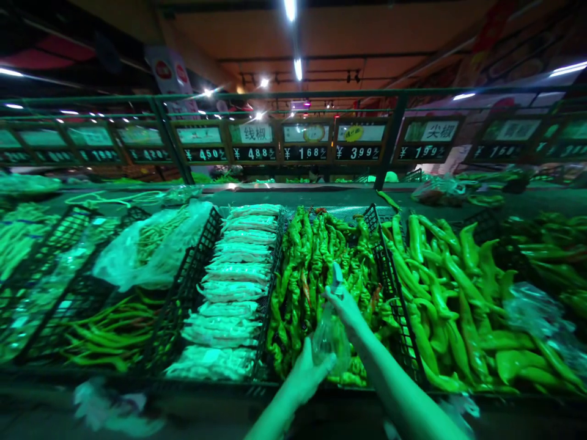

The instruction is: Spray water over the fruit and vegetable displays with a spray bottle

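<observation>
In the middle crate, a clear plastic bag [331,339] hangs over wrinkled green peppers [316,250]. My right hand [342,302] is closed at the bag's gathered upper part, and a pale bluish piece [337,276] sticks up above the fingers. It may be the bag's end or a tag; I cannot tell. Lower down, my left hand [306,370] is beside the bag's bottom, thumb and fingers apart. What the bag contains is hard to make out against the peppers behind it.
Smooth green peppers [454,305] fill the right-hand section. To the left are wrapped long packs [238,269], thin green beans or peppers [114,333] and a plastic sheet [147,244]. Black crate walls [397,293] divide them. Price signs [254,142] hang from a rail behind.
</observation>
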Motion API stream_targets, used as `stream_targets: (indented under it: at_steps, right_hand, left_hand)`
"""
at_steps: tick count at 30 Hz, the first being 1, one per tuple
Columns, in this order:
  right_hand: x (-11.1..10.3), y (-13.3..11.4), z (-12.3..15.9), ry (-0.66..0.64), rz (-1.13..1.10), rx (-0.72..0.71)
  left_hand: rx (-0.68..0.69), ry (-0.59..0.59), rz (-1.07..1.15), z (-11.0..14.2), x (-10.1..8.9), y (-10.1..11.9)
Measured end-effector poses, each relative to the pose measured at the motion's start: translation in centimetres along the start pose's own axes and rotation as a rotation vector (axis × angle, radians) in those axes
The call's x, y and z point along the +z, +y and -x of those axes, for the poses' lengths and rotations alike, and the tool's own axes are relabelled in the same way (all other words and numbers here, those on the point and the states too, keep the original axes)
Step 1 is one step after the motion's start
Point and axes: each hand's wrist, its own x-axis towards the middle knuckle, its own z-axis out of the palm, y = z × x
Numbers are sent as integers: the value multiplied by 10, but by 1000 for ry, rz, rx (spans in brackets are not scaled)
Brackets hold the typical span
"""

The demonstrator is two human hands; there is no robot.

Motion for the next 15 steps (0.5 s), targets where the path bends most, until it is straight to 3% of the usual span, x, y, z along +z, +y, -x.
stream_targets:
  at_steps: [4,8,11,15]
  right_hand:
    - [71,1,-12,-170,-20,-9]
    - [114,-1,-15,-310,-17,-17]
    - [120,-4,-18,-357,-15,-25]
    - [94,-9,-27,-274,-18,-19]
  left_hand:
    - [-43,283,11,20,-27,5]
    - [16,463,38,25,-43,4]
    - [25,496,47,21,-47,4]
    - [-7,390,36,7,-37,11]
